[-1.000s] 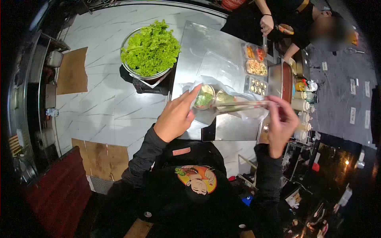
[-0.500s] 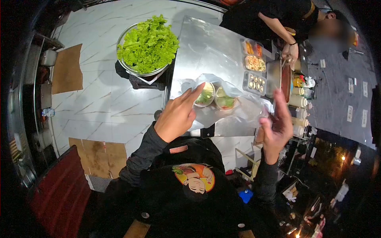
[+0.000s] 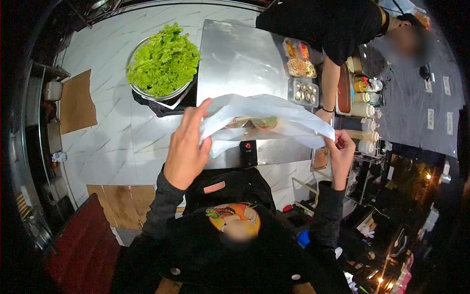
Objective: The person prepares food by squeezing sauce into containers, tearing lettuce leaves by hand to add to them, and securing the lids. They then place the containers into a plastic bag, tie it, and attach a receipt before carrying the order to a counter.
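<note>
A thin whitish plastic bag stretches between my hands above the steel table, its mouth towards me. Inside lie two round containers, a left one and a right one with green leaves visible; the bag's upper side partly covers both. My right hand pinches the bag's right corner between thumb and fingers. At the bag's left end is my left hand, fingers stretched upward and thumb apart, with the bag's edge against it. Whether it grips the plastic there is hard to see.
A phone lies on the steel table near my body. Boxes of vegetables and a box of small eggs stand right. Lettuce fills a bowl at left. A co-worker's arm reaches in beside several sauce bottles.
The bag has been raised and spread, now covering more of the containers. My right hand has closed on its corner; my left hand has moved left. The co-worker's hand has come nearer.
</note>
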A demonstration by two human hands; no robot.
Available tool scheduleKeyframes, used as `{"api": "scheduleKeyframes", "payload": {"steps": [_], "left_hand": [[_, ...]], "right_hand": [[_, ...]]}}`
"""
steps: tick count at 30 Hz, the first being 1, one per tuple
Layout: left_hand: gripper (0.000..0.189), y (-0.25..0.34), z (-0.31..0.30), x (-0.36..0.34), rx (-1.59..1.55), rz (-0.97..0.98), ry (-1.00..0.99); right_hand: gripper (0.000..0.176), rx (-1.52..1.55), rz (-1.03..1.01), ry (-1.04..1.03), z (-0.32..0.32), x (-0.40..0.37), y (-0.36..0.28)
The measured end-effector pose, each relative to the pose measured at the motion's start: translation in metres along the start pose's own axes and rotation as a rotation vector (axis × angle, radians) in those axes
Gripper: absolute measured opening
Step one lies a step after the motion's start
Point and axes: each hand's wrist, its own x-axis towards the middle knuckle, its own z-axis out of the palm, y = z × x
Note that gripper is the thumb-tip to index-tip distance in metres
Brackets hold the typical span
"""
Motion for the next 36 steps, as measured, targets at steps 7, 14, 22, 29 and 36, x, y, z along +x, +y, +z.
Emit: {"api": "scheduleKeyframes", "payload": {"steps": [7, 14, 22, 29, 36], "left_hand": [[0.02, -0.023, -0.001, -0.014, 0.341, -0.14, 0.229], [0.016, 0.014, 0.039, -0.047, -0.241, -0.216, 0.425], [0.008, 0.041, 0.081, -0.06, -0.381, -0.305, 0.484], [0.038, 0.056, 0.112, 0.034, -0.481, -0.053, 0.383], [0.023, 0.051, 0.137, 0.083, -0.475, 0.036, 0.074]], "right_hand": [[0.009, 0.25, -0.079, 0.092, 0.022, -0.008, 0.013], [0.019, 0.623, 0.024, -0.373, 0.007, 0.009, 0.033], [0.026, 0.261, -0.192, -0.237, -0.033, 0.051, 0.102], [0.026, 1.372, 0.076, -0.521, 0.055, 0.056, 0.058], [0.049, 1.003, -0.072, -0.527, 0.105, 0.062, 0.042]]}}
